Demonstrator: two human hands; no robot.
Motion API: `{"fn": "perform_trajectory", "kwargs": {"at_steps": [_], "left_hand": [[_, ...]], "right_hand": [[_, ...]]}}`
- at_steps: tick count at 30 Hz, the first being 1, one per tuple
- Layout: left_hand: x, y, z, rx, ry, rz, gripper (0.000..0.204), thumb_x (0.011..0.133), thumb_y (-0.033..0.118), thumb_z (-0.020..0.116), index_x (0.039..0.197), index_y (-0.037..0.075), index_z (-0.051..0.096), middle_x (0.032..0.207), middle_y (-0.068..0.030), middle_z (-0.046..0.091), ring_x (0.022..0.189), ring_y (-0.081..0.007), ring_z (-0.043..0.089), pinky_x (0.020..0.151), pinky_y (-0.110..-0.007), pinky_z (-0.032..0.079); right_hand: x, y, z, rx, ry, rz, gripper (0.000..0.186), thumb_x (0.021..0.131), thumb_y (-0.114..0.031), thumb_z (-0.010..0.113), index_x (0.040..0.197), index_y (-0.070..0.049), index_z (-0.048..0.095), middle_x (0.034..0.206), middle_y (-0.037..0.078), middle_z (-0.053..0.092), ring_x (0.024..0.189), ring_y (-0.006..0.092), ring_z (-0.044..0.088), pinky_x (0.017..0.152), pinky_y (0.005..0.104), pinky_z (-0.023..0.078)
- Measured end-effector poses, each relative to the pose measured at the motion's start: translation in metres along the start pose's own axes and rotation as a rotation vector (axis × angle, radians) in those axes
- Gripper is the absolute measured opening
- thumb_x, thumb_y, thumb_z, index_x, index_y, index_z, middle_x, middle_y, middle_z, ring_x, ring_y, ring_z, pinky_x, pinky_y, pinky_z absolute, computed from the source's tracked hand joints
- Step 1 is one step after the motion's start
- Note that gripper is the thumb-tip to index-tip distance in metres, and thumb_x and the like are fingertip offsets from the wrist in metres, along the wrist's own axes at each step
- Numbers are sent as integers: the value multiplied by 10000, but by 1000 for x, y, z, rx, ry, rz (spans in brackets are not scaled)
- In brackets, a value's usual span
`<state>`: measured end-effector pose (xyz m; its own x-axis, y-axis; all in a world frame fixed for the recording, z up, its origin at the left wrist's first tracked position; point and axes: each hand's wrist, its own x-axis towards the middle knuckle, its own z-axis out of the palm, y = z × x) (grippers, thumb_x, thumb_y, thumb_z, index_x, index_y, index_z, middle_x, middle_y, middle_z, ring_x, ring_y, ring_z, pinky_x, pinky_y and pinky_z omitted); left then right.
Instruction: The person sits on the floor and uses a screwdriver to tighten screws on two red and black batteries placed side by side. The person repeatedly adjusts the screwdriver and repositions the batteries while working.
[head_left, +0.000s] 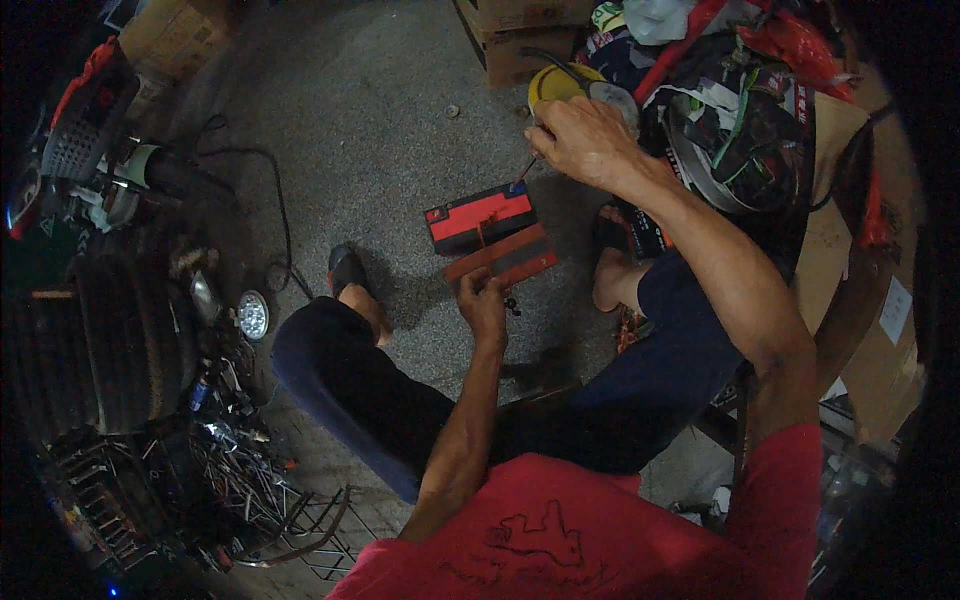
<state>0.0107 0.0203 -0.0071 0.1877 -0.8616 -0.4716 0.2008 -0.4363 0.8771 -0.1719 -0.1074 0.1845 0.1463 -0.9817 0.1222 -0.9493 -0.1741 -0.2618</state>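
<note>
A boxy red-and-black battery point(478, 222) lies on the floor between my feet. Against its near side is a brownish-red and dark block point(505, 264), perhaps a second battery or its near face; I cannot tell which. My left hand point(483, 305) has its fingers curled on the near edge of this block. Raised beyond the battery's far right corner, my right hand point(585, 145) is closed around a thin screwdriver-like tool point(525, 171). Its handle is hidden in my fist, and its shaft slants down to that corner. A small orange-brown strip point(484, 230) crosses the battery.
Tyres point(125, 340) and a heap of metal tools point(255, 480) stand at the left. A black cable point(280, 200) runs over the floor near a round lamp point(253, 315). Cardboard boxes point(525, 50) sit at the back; a cluttered bin point(715, 160) is at right.
</note>
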Motion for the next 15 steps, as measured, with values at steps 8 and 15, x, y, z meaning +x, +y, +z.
{"fn": "perform_trajectory", "kwargs": {"at_steps": [8,15], "left_hand": [[2,-6,-3,-15,-13,1,228,784,9,574,1005,-20,526,935,-101,582,776,-165,591,670,-287,505],[4,-10,-2,1,2,41,221,789,3,561,1007,-20,530,918,-86,584,743,-159,594,636,-270,493]], "right_hand": [[4,1,4,15,-59,6,283,834,-283,550,834,-7,612,836,216,632,833,402,610,732,499,470],[4,0,3,-22,-12,-1,262,843,-273,578,818,-14,607,780,198,625,799,391,610,698,490,453]]}}
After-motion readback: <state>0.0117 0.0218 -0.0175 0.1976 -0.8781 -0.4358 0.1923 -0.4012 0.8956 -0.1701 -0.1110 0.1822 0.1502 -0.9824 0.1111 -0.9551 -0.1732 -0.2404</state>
